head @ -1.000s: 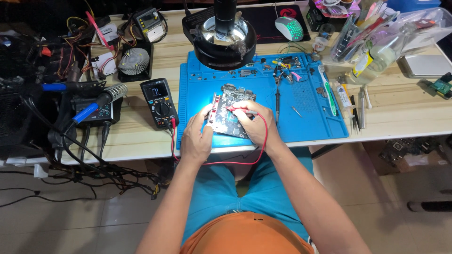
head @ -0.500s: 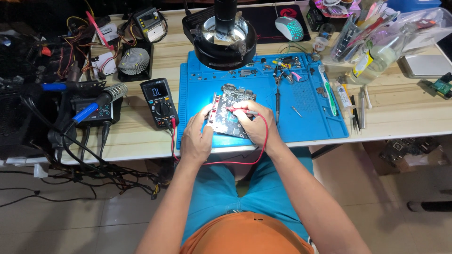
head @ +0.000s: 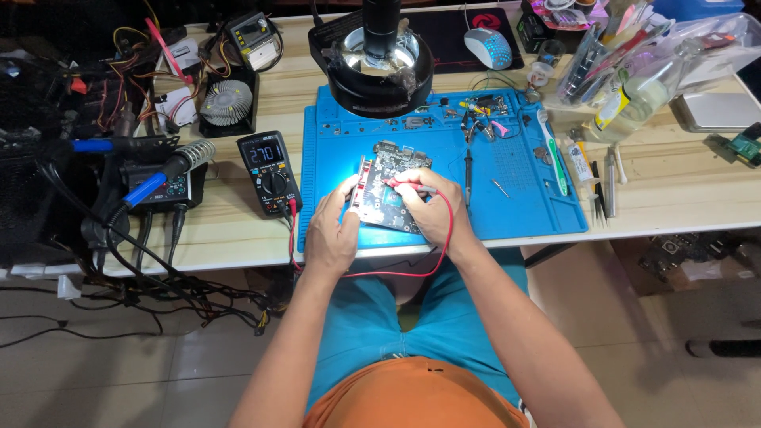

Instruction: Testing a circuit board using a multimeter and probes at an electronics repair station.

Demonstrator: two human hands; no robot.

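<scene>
Operator: orange short-sleeved cotton top, bright blue fabric shorts with a small dark mark near the waist. Both forearms bare, no sleeves reaching them. Left hand and right hand bare: no gloves, rings or watch visible.

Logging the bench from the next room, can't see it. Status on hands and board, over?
Left hand steadies circuit board at its left edge. Right hand holds red probe on the board. Red lead loops beside right wrist; nothing blocking.
</scene>
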